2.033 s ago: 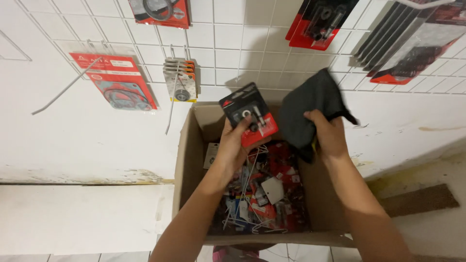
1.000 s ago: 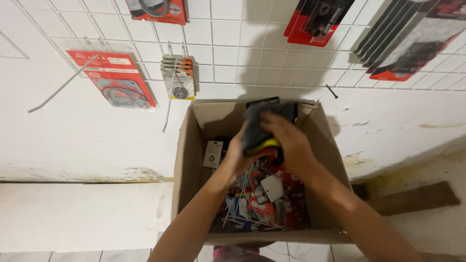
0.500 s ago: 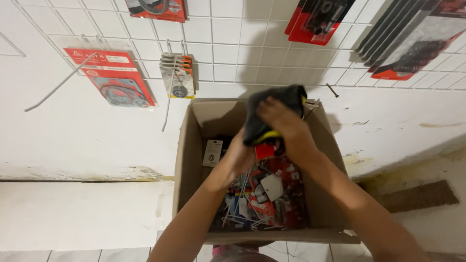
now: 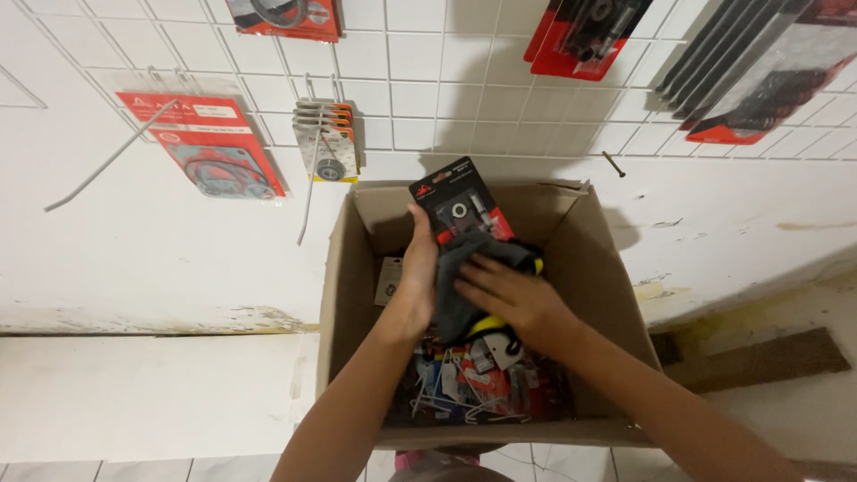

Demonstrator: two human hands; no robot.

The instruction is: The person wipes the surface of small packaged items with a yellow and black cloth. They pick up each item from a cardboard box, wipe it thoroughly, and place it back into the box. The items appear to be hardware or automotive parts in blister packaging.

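Observation:
My left hand [image 4: 416, 268] holds a red and black blister pack [image 4: 460, 207] with small metal parts, upright over an open cardboard box [image 4: 344, 295]. My right hand [image 4: 507, 297] presses a dark grey cloth with a yellow edge [image 4: 460, 281] against the lower half of the pack. Only the pack's upper part shows above the cloth. Inside the box lie several red packaged parts and white wire hooks [image 4: 473, 384].
A white wire grid on the wall carries hanging packs: a red gasket pack [image 4: 210, 143], a small stack of bearing packs [image 4: 328, 143], a red pack [image 4: 585, 36] and black strips [image 4: 759, 71] at the top right. A long bare hook [image 4: 107, 165] sticks out at left. A nail [image 4: 612, 165] juts from the wall.
My right hand brought the cloth from beside the pack onto it, rubbed at its top, then slid down. The pack's upper part now shows again.

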